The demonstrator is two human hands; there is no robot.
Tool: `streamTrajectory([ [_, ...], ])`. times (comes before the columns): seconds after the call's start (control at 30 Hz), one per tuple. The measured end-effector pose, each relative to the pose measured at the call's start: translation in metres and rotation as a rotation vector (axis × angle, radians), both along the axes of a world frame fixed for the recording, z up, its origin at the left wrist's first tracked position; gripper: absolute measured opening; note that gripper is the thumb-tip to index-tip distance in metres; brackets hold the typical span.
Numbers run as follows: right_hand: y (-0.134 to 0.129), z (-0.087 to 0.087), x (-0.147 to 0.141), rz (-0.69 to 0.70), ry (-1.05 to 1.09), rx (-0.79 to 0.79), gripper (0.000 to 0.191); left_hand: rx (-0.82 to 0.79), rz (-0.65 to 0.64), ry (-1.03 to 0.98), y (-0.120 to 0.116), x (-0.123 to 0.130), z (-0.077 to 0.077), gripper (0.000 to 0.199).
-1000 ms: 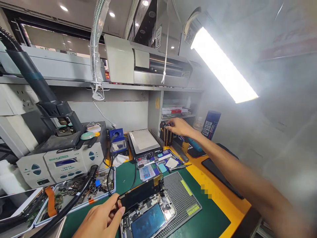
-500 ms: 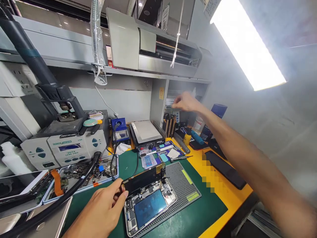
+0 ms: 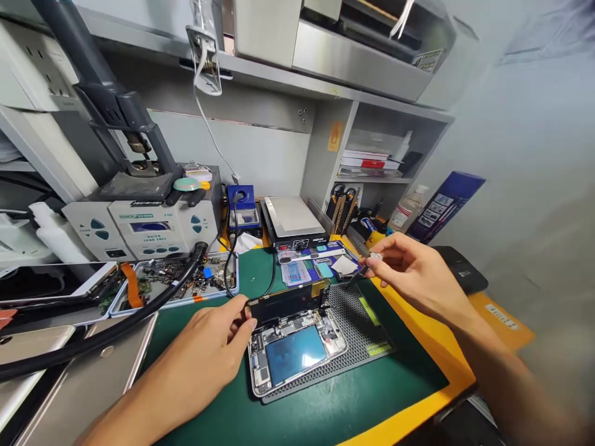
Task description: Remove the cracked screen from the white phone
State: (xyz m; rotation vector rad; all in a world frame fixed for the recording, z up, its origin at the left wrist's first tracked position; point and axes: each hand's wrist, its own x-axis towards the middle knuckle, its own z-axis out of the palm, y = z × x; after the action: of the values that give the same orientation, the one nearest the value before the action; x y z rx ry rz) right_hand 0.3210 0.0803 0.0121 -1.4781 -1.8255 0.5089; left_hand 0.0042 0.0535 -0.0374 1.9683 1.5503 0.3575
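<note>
An opened phone (image 3: 297, 353) lies on a grey perforated pad (image 3: 357, 316), with its inner parts and a large shiny battery (image 3: 297, 354) exposed. Its screen (image 3: 283, 303) stands raised along the far side, dark inner face toward me. My left hand (image 3: 216, 341) pinches the screen's left end between thumb and fingers. Above the pad's far right corner, my right hand (image 3: 400, 266) closes on a slim dark tool (image 3: 357, 276) with a pale round end, apparently a small screwdriver. Its lower end points down and left; the fingers partly cover it.
A tray of circuit boards (image 3: 186, 279) sits left of the green mat (image 3: 223, 409), beneath a thick black hose (image 3: 153, 310). Behind are a soldering station (image 3: 144, 226) and a hot plate (image 3: 295, 220). Tools stand in a rack (image 3: 344, 207) under the shelf.
My right hand has come down from the tool rack toward the pad, carrying the slim tool. My left hand keeps its pinch on the screen. The view has tilted downward.
</note>
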Motion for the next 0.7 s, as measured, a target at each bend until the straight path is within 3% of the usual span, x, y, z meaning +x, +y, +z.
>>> streamTrajectory([
  [0.13,-0.002,-0.028,-0.005,-0.091,-0.248,0.305,0.032,-0.013,0.007,0.013,0.000,-0.002,-0.001,0.032],
  [0.23,0.002,-0.037,-0.002,-0.120,-0.304,0.272,0.043,0.017,0.019,0.033,-0.001,-0.003,-0.006,0.031],
  [0.37,-0.005,-0.023,-0.011,-0.108,-0.295,0.199,0.045,0.047,0.026,0.005,-0.002,-0.003,-0.011,0.030],
  [0.47,-0.022,-0.004,-0.036,-0.324,-0.078,0.389,0.048,0.044,0.045,0.009,-0.002,-0.001,-0.006,0.032],
  [0.5,-0.026,0.000,-0.045,-0.279,-0.032,0.420,0.049,0.023,0.050,0.024,-0.002,-0.001,-0.004,0.032],
  [0.53,-0.030,0.001,-0.055,-0.192,-0.014,0.293,0.050,0.000,0.052,0.038,-0.002,0.000,-0.001,0.032],
  [0.63,-0.032,-0.006,-0.075,0.111,-0.037,0.163,0.047,-0.032,0.058,0.070,-0.001,0.001,0.004,0.031],
  [0.7,-0.029,-0.012,-0.079,0.164,-0.059,0.176,0.047,-0.024,0.058,0.069,-0.001,0.001,0.005,0.029],
])
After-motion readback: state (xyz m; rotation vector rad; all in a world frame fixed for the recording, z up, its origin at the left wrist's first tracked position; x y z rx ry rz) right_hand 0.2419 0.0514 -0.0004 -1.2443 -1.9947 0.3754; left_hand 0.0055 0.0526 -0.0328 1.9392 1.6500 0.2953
